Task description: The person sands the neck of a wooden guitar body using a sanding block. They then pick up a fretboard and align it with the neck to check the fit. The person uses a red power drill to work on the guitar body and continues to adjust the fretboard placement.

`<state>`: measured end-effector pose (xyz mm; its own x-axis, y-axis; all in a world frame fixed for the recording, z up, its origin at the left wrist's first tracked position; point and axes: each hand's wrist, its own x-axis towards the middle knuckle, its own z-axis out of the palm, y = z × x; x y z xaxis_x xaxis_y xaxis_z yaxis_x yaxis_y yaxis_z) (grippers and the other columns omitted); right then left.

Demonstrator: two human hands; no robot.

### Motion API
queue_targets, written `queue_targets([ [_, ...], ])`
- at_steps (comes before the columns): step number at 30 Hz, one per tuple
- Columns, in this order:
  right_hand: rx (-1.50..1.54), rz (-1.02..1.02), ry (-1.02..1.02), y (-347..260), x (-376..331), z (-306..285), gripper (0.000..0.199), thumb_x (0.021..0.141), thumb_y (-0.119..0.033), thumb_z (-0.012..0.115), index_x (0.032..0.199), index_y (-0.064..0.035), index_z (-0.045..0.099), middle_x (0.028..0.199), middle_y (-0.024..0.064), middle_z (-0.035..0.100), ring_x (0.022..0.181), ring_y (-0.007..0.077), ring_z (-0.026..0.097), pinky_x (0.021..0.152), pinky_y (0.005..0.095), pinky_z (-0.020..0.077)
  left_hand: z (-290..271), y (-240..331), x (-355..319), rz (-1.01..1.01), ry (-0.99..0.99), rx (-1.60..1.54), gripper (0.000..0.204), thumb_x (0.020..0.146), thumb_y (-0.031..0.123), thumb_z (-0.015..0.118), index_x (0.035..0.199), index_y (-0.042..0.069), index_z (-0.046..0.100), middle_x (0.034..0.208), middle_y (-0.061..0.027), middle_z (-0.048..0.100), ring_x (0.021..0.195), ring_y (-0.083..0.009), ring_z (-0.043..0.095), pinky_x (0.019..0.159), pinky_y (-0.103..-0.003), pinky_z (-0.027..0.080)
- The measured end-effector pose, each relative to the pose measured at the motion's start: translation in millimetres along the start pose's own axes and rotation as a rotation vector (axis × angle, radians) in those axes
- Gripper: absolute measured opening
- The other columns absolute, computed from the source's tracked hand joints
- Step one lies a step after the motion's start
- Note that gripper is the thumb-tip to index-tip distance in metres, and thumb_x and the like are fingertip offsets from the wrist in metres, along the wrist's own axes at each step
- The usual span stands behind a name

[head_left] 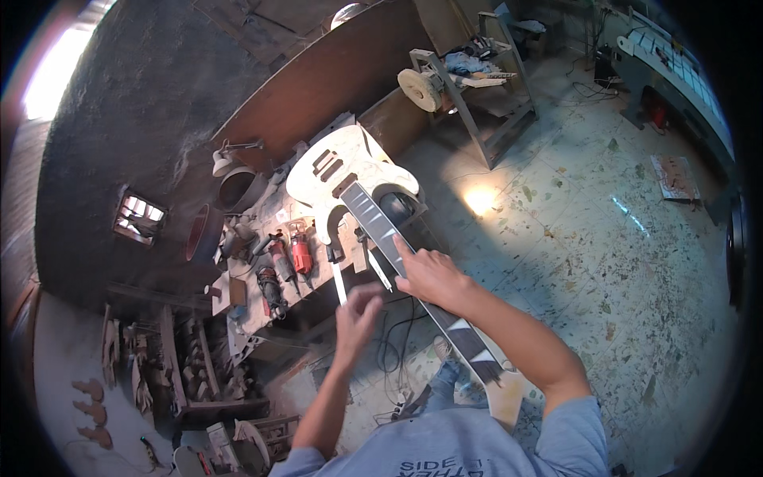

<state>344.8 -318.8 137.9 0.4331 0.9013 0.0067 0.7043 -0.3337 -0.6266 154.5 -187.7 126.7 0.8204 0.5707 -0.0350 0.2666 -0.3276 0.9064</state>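
Note:
An unfinished electric guitar (308,176) with a pale body lies on the cluttered workbench, its neck slanting toward me. The dark fretboard (372,216) carries light triangular inlays, and the pale headstock (504,396) reaches close to my shirt. Over the fretboard's middle is my right hand (435,278), index finger stretched along it and thumb apart. My left hand (359,316) hovers left of the neck, blurred, fingers bent; whether it holds anything is unclear. Nearest to it is the pale bar (340,285) of what looks like a clamp (333,253) at the body's edge.
Red power tools (300,250) and a dark grinder-like tool (271,290) lie on the bench (318,280), left of the guitar. A lamp (223,163) stands behind. A frame with a round buffing wheel (420,90) is at the far right. Cables (387,346) trail on the floor.

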Motion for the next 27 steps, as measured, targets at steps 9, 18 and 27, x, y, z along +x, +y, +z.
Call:
queue_targets([
  [9,-0.045,0.021,0.026,0.3,7.8,8.5,0.084,0.087,-0.022,0.068,0.156,0.0086,0.032,0.104,0.0297,0.074,0.097,0.041,0.075,0.087,0.0484,0.0613,154.2,6.8,-178.2,-0.552,-0.564,-0.838,0.07,0.111,0.058,0.029,0.144,0.0,0.051,0.14,-0.0138,0.061,0.124,-0.0232,0.062,0.108,-0.041,0.049],
  [18,-0.061,0.044,-0.012,2.0,6.3,-1.2,0.088,0.091,-0.034,0.07,0.159,0.0048,0.03,0.113,0.0318,0.071,0.107,0.0434,0.072,0.095,0.0497,0.0582,208.6,54.1,-189.5,-0.599,-0.256,-0.714,0.059,0.111,0.051,0.041,0.12,-0.001,0.066,0.103,-0.0118,0.074,0.083,-0.0189,0.071,0.077,-0.032,0.058],
  [27,0.087,0.037,0.046,45.6,-35.3,-40.0,0.078,0.102,-0.064,0.05,0.163,-0.0182,0.034,0.104,0.0225,0.073,0.092,0.0366,0.074,0.079,0.046,0.0596,224.3,58.9,-182.7,-0.481,-0.137,-0.681,0.057,0.112,0.049,0.036,0.127,-0.001,0.059,0.099,-0.0204,0.074,0.079,-0.0256,0.073,0.065,-0.036,0.061],
])
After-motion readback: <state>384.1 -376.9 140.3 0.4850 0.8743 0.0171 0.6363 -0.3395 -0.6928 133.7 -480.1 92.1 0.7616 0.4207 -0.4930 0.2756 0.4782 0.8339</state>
